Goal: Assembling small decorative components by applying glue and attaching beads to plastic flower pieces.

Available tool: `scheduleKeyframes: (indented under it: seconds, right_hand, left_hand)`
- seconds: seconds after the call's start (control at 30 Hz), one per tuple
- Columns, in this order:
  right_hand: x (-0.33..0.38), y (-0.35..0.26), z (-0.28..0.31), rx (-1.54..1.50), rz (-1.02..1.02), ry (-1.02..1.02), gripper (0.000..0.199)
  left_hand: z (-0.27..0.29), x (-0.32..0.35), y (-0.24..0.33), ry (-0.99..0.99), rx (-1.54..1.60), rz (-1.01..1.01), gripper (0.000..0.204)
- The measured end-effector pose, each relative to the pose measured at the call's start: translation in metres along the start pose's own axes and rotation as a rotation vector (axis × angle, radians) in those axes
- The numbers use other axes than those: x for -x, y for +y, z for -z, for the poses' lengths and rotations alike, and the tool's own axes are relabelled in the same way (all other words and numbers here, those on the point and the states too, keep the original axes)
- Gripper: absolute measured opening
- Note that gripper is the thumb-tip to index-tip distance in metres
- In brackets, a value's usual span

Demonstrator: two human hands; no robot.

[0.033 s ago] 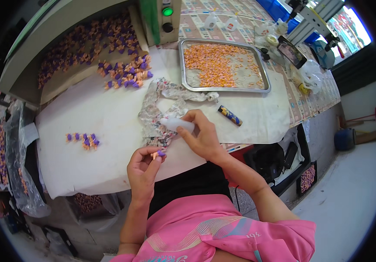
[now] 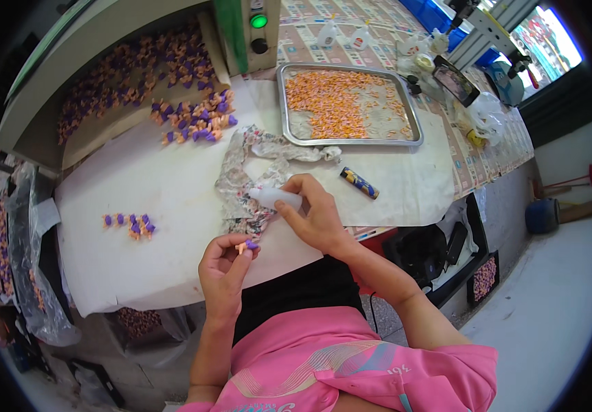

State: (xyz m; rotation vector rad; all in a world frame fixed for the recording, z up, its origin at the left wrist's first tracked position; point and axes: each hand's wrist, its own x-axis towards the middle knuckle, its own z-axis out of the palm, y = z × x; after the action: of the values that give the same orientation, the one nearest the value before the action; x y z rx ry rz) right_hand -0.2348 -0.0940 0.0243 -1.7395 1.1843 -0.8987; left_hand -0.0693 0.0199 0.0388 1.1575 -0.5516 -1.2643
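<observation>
The metal tray point(image 2: 351, 141) at the tabletop's far edge holds a loose layer of orange pieces. My right hand point(image 2: 316, 216) grips a small white squeeze bottle point(image 2: 277, 198) near the front edge, over a crumpled cloth point(image 2: 241, 178), nozzle pointing left. My left hand point(image 2: 222, 264) pinches a small orange-and-purple piece point(image 2: 246, 245) just below the bottle, fingers curled upward.

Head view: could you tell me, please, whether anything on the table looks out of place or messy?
Only mildly: a crumpled patterned rag lies bunched across the white table cover, and a small blue tube lies loose below the metal tray. Nothing looks spilled or damaged.
</observation>
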Motion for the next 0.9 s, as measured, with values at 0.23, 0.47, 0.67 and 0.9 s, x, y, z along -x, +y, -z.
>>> scheduleKeyframes:
  seconds: [0.23, 0.47, 0.67, 0.9]
  right_hand:
    - [-0.038, -0.013, 0.040, 0.240, 0.405, 0.142, 0.021]
    - [-0.132, 0.014, 0.075, 0.570, 0.377, 0.172, 0.016]
    - [-0.157, 0.018, 0.070, 0.716, 0.195, 0.005, 0.011]
    - [-0.161, 0.023, 0.065, 0.921, 0.275, -0.010, 0.011]
  left_hand:
    - [-0.013, 0.003, 0.014, -0.025, 0.009, 0.038, 0.019]
    - [-0.019, 0.013, 0.020, -0.050, 0.010, 0.035, 0.019]
    - [-0.018, 0.018, 0.025, -0.063, 0.024, 0.050, 0.019]
    - [-0.016, 0.023, 0.024, -0.069, 0.016, 0.070, 0.020]
